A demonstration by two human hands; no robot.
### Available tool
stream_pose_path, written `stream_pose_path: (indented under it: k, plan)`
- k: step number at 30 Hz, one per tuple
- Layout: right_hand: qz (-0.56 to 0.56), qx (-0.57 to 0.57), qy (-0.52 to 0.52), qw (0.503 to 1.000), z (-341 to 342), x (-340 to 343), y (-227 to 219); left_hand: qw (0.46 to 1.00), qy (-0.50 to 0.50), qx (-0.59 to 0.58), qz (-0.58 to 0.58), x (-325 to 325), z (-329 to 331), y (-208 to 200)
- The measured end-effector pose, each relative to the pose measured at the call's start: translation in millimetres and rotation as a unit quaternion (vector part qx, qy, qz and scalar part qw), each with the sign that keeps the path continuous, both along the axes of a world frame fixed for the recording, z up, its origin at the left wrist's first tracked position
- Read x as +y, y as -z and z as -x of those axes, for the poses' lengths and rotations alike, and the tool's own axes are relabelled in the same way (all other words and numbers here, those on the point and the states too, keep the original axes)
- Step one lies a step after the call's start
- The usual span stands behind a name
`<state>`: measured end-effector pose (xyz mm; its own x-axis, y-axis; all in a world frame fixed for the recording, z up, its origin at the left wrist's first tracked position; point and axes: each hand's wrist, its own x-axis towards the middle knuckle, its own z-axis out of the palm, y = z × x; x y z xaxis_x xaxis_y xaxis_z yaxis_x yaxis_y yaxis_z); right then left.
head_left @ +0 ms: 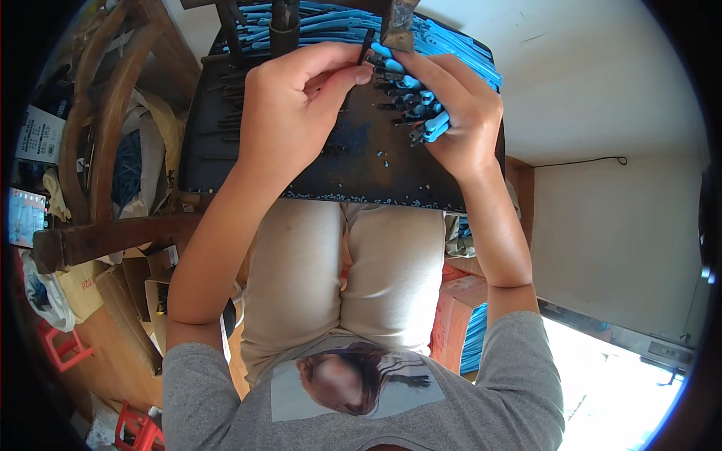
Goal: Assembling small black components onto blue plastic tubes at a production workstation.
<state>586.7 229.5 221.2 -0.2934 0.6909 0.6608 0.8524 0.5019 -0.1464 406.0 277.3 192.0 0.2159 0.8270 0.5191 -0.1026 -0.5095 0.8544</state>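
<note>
My left hand (pixel 297 105) pinches a thin black strip (pixel 368 46) between thumb and forefinger, near the far side of a dark tabletop (pixel 226 177). Closed around a bundle of slim blue pieces with black ends (pixel 435 126) is my right hand (pixel 470 113). The bundle's ends fan out toward my left hand. The strip stands close to the topmost blue piece; whether they touch I cannot tell. Just beyond both hands, a metal bar (pixel 398 34) comes down from above. Longer blue strips (pixel 455 49) lie piled behind the right hand.
Dark thin pieces (pixel 233 113) lie on the table's left side, and small blue scraps (pixel 387 158) dot it. A dark post (pixel 285 30) rises at the back. A wooden chair (pixel 120 225) stands at left, near cardboard boxes (pixel 124 304). A pale wall (pixel 602 83) bounds the right.
</note>
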Motion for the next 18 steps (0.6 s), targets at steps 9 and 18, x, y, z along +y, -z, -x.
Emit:
stream_pose_path:
  k: [9,18]
  plan:
    - [-0.050,-0.040,0.034,0.997,-3.1,3.2,7.6,0.998,-0.041,0.052,-0.024,1.8,-5.4,2.2]
    - [-0.071,-0.051,0.044,0.995,0.4,-0.1,10.3,0.996,-0.046,0.047,-0.052,1.3,-4.3,3.5]
